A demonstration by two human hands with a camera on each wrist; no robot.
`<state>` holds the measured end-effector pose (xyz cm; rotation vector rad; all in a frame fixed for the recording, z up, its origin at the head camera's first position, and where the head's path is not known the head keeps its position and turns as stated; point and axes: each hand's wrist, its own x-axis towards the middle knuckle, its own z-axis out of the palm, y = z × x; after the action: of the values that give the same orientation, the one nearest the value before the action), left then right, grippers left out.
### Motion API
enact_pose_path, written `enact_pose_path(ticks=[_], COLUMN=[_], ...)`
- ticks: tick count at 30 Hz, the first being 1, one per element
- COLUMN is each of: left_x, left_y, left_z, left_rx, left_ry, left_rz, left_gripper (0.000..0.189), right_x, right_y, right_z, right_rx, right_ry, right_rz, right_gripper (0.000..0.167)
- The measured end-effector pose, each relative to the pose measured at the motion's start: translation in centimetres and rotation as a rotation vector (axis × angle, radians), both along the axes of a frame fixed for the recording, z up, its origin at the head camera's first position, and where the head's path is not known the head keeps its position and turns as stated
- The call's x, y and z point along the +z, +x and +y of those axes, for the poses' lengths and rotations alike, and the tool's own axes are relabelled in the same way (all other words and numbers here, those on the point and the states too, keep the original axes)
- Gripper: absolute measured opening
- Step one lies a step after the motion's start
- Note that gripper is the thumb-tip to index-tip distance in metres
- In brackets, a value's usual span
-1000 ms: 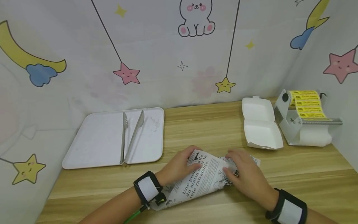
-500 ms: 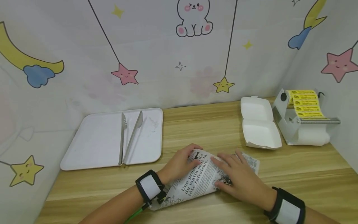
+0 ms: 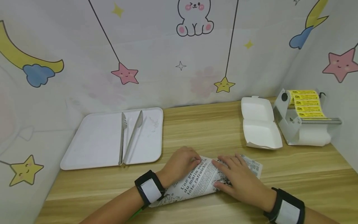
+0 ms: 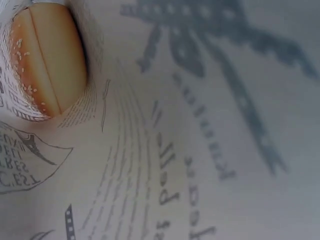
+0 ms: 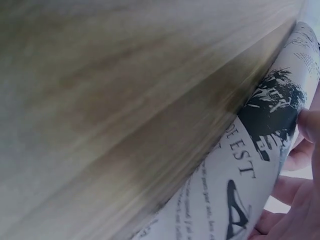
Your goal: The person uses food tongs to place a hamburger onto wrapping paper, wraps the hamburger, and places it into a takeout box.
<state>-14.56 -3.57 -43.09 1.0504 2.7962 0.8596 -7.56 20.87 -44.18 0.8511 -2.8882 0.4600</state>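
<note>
Newspaper-print wrapping paper (image 3: pixel 195 183) lies folded slantwise on the wooden table, its printed corner (image 3: pixel 253 166) sticking out past the right hand. My left hand (image 3: pixel 179 166) has its fingers curled at the paper's upper left edge and pinches it between thumb and forefinger. The right hand (image 3: pixel 243 185) rests spread over the paper's right part, pressing it down. In the right wrist view its thumb (image 5: pixel 311 125) lies against the paper's printed side. Under the paper, the left wrist view shows a sesame bun (image 4: pixel 52 60), split across; the head view hides it.
A white tray (image 3: pixel 98 140) at the left holds metal tongs (image 3: pixel 131 138). At the back right stands an open white takeaway box (image 3: pixel 261 133). Beside it is a label dispenser (image 3: pixel 307 118) with a roll of yellow stickers. A printed cloth backdrop rises behind the table.
The right hand has moved left onto the paper and spread flatter, baring the printed corner. The left hand's fingers have curled inward over the upper edge, and the paper's top corner has folded down.
</note>
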Motion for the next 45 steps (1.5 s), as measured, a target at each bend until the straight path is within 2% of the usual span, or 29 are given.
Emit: enact_pose_path(ticks=[2,6,9,11,15,17,21,24,28,32,35,38,40,45], left_x=[0.1,0.3,0.5,0.5,0.5,0.4,0.7,1.0,1.1,1.2,1.4,1.5,1.7,1.5], left_y=[0.1,0.5,0.8,0.9,1.1,1.2,1.5,1.7,2.1,2.4,2.6,2.8,2.9,2.9], left_z=[0.0,-0.4,-0.7,-0.8,-1.1,-1.2,-1.3,-1.1,-0.7,-0.6,-0.4,-0.2,0.0,0.1], left_rx=[-0.046,-0.118,-0.161,-0.190,-0.245,-0.260,-0.258,-0.248,-0.236,-0.215,-0.209,-0.216,-0.224,-0.222], left_ry=[-0.044,-0.142,-0.183,-0.189,-0.173,-0.176,-0.215,-0.263,-0.306,-0.347,-0.379,-0.410,-0.412,-0.369], left_rz=[-0.012,-0.059,-0.049,-0.044,-0.046,-0.041,-0.016,0.008,0.026,0.053,0.102,0.156,0.155,0.071], left_gripper=[0.019,0.045,0.062,0.063,0.053,0.056,0.066,0.066,0.063,0.063,0.065,0.066,0.066,0.063], right_x=[0.0,-0.2,-0.3,-0.3,-0.2,-0.1,0.1,0.4,1.4,2.3,2.2,1.7,1.7,2.1], right_y=[0.0,-0.2,-0.2,-0.2,-0.2,-0.1,-0.2,-0.5,-1.8,-3.8,-5.1,-5.9,-6.2,-6.8], right_z=[0.0,0.1,0.2,0.3,0.3,0.3,0.4,0.8,1.8,2.9,3.5,3.6,3.5,3.2], right_rx=[0.005,0.015,0.015,0.015,0.020,0.022,0.023,0.032,0.016,-0.028,-0.022,0.002,0.003,0.009], right_ry=[-0.004,-0.002,0.000,-0.003,-0.008,-0.008,-0.013,-0.031,-0.102,-0.153,-0.164,-0.178,-0.178,-0.159], right_rz=[0.005,0.011,0.007,0.005,0.004,0.002,-0.021,-0.043,-0.085,-0.221,-0.321,-0.363,-0.393,-0.495], right_gripper=[0.067,0.068,0.068,0.067,0.065,0.065,0.066,0.068,0.063,0.049,0.038,0.031,0.028,0.026])
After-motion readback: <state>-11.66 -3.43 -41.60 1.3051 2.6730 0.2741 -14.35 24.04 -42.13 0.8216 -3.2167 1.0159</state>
